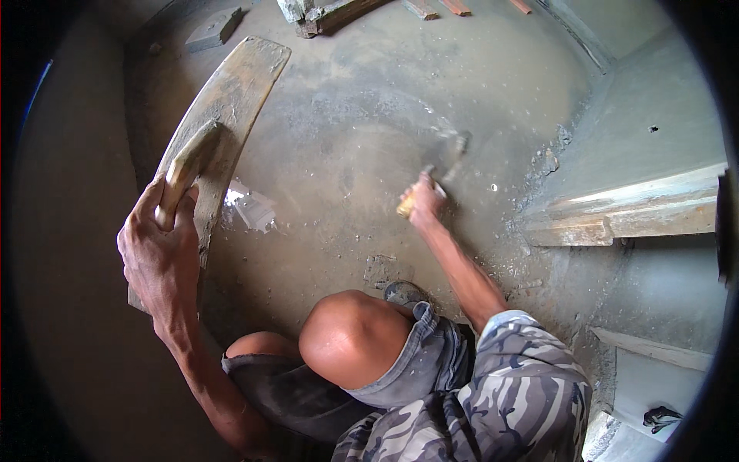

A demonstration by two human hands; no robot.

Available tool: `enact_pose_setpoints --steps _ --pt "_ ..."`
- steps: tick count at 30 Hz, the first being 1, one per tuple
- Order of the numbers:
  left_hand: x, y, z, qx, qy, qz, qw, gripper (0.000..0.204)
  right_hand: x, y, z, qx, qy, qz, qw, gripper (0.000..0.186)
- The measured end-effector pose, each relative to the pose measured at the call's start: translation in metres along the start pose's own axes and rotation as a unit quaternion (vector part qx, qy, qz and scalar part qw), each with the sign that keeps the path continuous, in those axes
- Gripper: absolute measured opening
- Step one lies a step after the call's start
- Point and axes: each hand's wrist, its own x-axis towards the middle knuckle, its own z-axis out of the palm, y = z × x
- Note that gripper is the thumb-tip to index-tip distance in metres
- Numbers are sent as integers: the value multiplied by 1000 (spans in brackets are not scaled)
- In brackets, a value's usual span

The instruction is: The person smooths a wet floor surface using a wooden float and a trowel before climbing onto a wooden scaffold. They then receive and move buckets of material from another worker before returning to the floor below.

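On the left, my left hand [160, 258] is closed round the handle of a long wooden plastering float [245, 81]. The float is raised, its handle side toward me and its flat board slanting up to the right. My right hand [426, 197] reaches forward, gripping a trowel [406, 205] by its yellowish handle. The trowel's blade points away to the upper right and is smeared by motion, low over the wet-looking grey floor [331, 177]. I cannot tell whether the blade touches the floor.
Pieces of wood [346, 14] and reddish strips [456, 6] lie at the far edge, with a grey block [213, 29] at far left. Crumbled mortar [548, 162] lines the right wall near a wooden frame [627, 208]. My bent knee [354, 335] is close in front.
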Motion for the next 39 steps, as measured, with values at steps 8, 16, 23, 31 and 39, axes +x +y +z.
enact_pose_setpoints --steps 8,16,23,31,39 --pt "0 -3 -1 3 19 16 1000 44 -63 48 66 -162 -272 -24 948 29" --pt "-7 12 -2 0 21 -3 1000 37 -14 134 191 -166 -299 68 937 31" --pt "-3 -7 -24 45 22 -26 998 45 -2 94 128 -51 -153 28 987 31" --pt "-4 12 1 -25 13 19 999 37 -3 -10 -38 5 -37 -48 998 29" --pt "-2 14 4 4 5 12 1000 38 -64 76 53 -180 -310 35 933 26"
